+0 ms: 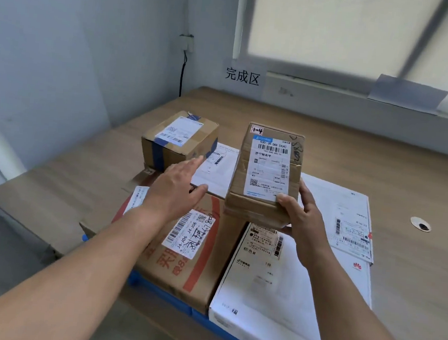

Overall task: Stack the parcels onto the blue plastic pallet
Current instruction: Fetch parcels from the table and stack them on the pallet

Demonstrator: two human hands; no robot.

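The right hand [302, 222] held a small brown box [267, 171] by its near end, with the thumb on the white label and the fingers curled under it; the box was up in the air, above the spot where two bigger boxes met. The left hand [177, 190] was open and held nothing; its fingers were straight and it hung over the big brown box [181, 269] with red print. Beside that one lay a white box [269, 290]; both sat on the blue pallet [158, 290] — only its near edge peeked out under them. At the back stood a taped box [179, 141] with blue tape round it, on top of a flat white parcel [218, 164]; another flat white package [349, 216] lay to the right. The pallet stood on a wooden floor [412, 267]; a paper sign [242, 75] with black letters hung on the wall behind.
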